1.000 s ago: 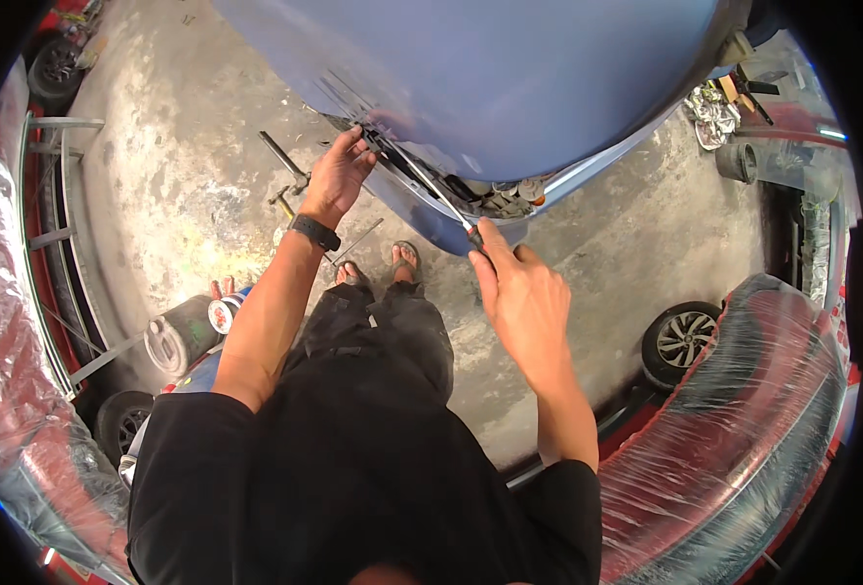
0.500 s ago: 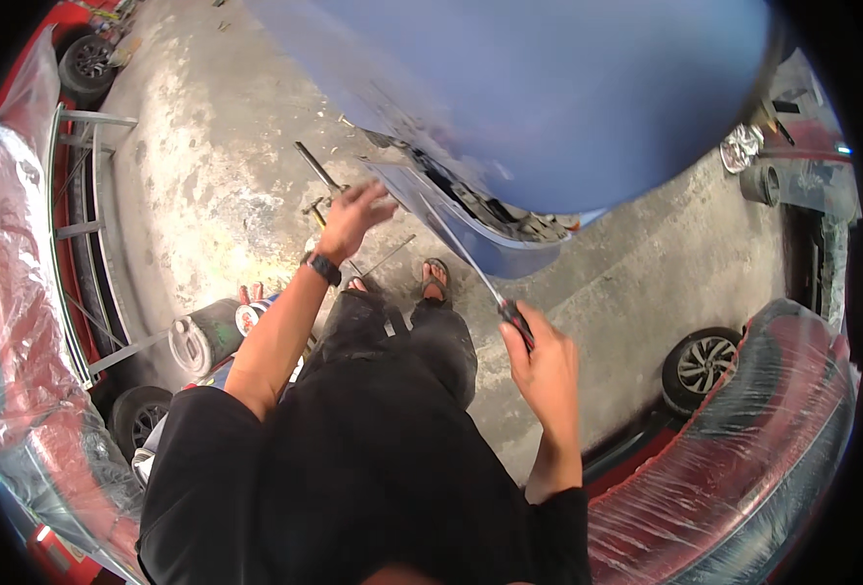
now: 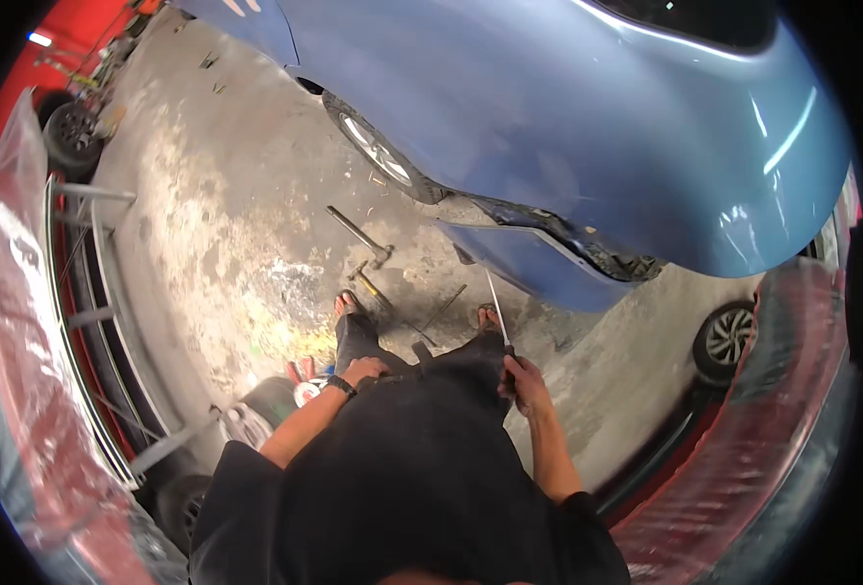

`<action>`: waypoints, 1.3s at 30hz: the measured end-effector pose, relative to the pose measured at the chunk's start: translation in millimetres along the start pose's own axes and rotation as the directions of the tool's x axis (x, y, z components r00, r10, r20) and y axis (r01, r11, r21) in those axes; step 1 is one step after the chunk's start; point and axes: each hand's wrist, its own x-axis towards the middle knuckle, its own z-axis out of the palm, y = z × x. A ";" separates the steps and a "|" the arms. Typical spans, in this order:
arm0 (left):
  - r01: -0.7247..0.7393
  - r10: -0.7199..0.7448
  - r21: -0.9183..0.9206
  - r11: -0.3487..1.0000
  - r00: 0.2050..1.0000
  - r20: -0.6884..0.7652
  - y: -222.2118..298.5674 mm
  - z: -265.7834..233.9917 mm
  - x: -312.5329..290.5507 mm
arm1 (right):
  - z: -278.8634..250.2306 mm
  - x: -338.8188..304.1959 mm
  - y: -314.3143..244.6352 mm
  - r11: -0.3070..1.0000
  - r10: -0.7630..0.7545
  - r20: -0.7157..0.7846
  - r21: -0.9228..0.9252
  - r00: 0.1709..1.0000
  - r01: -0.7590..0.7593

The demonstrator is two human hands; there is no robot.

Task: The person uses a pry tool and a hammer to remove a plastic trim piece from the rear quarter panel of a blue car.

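My right hand [image 3: 526, 386] is wrapped round the dark handle of a long screwdriver [image 3: 499, 307], held beside my right thigh. Its thin metal shaft points up and away from me, the far end meeting the edge of a loose blue bumper [image 3: 539, 261] in this view. The bumper stands away from the body of a blue car [image 3: 558, 127], leaving a dark gap along the top. My left hand [image 3: 363, 370] rests against my left thigh, fingers laid over the dark trousers, with nothing seen in it.
On the concrete floor lie a hammer [image 3: 358, 236], a second hammer with a yellow-banded handle [image 3: 373, 290] and a thin rod [image 3: 445, 305]. A metal frame [image 3: 90, 317] and plastic-covered red car [image 3: 22, 322] stand left. Another plastic-wrapped red car [image 3: 744, 429] is at right.
My left hand has dropped from beside the bumper to my thigh. My right hand has drawn the screwdriver back toward my body. My view has shifted, showing more of the blue car.
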 end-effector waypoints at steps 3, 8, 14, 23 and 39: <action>-0.257 0.231 -0.302 0.918 0.966 -0.119 -49.5 -12.0 -26.6 | 63.2 -17.2 41.6 0.975 0.046 0.001 0.216 0.999 -0.045; -0.063 0.111 -0.217 0.974 0.971 0.213 -67.0 -69.1 -67.1 | 131.9 -43.1 72.4 0.933 -0.057 0.085 0.358 0.995 0.023; -0.394 0.421 -0.164 0.904 0.887 0.191 -76.7 -140.2 -88.1 | 188.8 10.8 111.1 0.978 -0.133 0.032 0.167 0.991 0.125; -0.431 0.161 0.646 0.629 0.886 0.435 -86.7 -216.5 -78.6 | 291.1 94.2 121.9 0.878 -0.248 -0.166 0.379 0.955 0.293; 0.096 -0.323 0.359 0.928 0.685 0.653 -106.9 -461.9 -98.5 | 440.0 234.5 125.2 0.746 -0.198 -0.585 0.430 0.786 0.508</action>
